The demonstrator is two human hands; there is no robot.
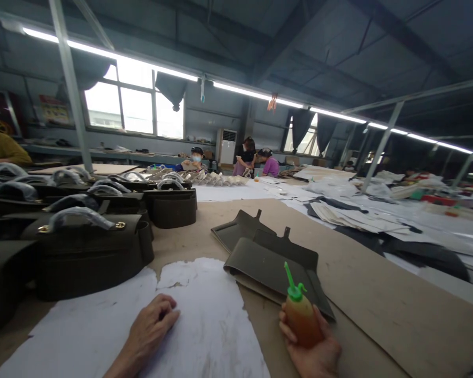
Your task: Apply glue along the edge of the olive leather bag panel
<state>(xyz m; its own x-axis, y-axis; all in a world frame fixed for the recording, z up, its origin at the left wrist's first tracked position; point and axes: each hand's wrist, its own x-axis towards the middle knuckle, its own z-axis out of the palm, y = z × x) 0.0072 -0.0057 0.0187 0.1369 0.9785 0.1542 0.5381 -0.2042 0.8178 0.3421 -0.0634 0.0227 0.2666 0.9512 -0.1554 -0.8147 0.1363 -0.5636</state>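
Amber-filled squeeze bottle (300,317) with a green nozzle, gripped upright in the right hand (313,349), fingers wrapped around the body from behind and below, nozzle tip pointing up and slightly left so nothing drips out; probably glue, judging by colour and setting. Held at the near edge of the worktable (378,294), just in front of the olive-green leather panels (266,257), which lie stacked flat with folded edges and small tabs upward, within easy reach.

Left hand (153,325) resting palm down on torn white paper (205,315), fingers curled loosely under, pinching nothing. Paper spread over the cardboard-brown tabletop, likely as a protective layer against adhesive.

Rows of finished dark-green handbags (86,247) lined up at left, handles wrapped in clear plastic, presumably to guard against scuffs; gold-coloured hardware visible at handle ends. Further back, more white sheets and dark cut pieces (358,218) scattered over neighbouring tables.

Co-workers (256,157) seated at the far end near a white standing air conditioner (226,146); a yellow sleeve (3,147) at far left.

No legible brand, label or writing on bottle, bags or panels; a poster on the left wall too blurred to read.
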